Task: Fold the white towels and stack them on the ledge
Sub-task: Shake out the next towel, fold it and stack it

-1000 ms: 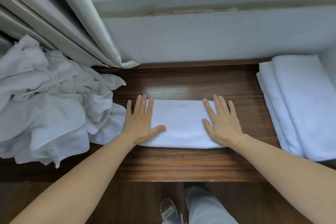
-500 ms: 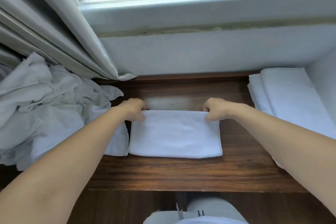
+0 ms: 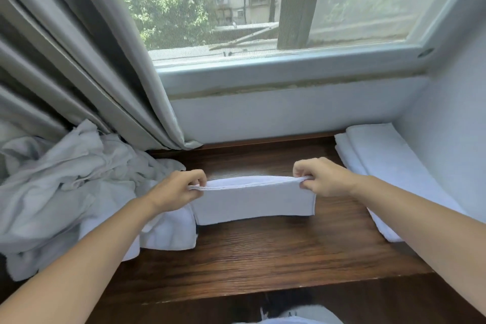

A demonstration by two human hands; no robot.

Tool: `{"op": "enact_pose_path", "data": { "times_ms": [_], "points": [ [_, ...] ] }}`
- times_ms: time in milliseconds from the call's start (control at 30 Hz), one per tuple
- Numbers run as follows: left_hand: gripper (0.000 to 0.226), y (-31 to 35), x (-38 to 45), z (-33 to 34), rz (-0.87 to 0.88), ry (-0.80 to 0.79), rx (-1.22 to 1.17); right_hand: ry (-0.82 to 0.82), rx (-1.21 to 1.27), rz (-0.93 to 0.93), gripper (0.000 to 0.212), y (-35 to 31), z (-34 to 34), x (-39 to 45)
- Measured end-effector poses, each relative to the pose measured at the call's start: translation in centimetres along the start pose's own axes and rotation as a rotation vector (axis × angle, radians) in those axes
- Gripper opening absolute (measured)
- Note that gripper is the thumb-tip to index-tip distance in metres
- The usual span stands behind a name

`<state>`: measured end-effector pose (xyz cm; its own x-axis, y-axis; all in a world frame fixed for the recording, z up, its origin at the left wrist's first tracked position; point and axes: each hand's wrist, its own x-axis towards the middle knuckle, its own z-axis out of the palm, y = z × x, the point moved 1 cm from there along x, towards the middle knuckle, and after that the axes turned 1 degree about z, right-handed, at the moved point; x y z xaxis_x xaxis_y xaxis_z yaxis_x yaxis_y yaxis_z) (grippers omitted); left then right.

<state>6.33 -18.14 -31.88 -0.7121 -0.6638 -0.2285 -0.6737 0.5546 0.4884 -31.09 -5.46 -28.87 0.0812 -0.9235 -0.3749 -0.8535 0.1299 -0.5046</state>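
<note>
A folded white towel (image 3: 252, 201) hangs by its far edge above the dark wooden ledge (image 3: 263, 250), its lower edge near the wood. My left hand (image 3: 178, 191) pinches the towel's left top corner and my right hand (image 3: 322, 177) pinches the right top corner. A stack of folded white towels (image 3: 389, 166) lies at the right end of the ledge against the wall. A heap of crumpled white towels (image 3: 73, 187) fills the left end.
A grey curtain (image 3: 86, 60) hangs at the left, down to the heap. Behind the ledge are a white wall and a window sill (image 3: 263, 68). The ledge's front edge runs near the bottom, with my legs below it.
My hands went from pressing flat on the towel to gripping its far corners, then lifted that edge off the ledge. The camera tilted up, bringing the window into view.
</note>
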Motion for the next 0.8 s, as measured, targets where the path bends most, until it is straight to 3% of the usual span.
{"op": "enact_pose_path", "data": {
  "times_ms": [100,467,633,800],
  "points": [
    [0.013,-0.1,-1.2,-0.5,-0.027,0.033,0.001,0.048,-0.005,-0.008,0.014,-1.3,0.0,-1.5],
    [0.011,0.8,-4.4,-2.2,0.104,0.08,-0.023,-0.02,-0.085,0.03,0.047,-4.4,3.1,-7.3],
    [0.015,1.2,-4.6,-1.9,0.118,0.055,0.008,-0.073,-0.055,0.074,0.023,-4.6,4.7,-9.8],
    [0.024,3.1,-3.4,-1.8,0.107,0.026,-0.007,0.078,-0.005,0.177,0.019,-2.5,4.6,-11.3]
  ]
}}
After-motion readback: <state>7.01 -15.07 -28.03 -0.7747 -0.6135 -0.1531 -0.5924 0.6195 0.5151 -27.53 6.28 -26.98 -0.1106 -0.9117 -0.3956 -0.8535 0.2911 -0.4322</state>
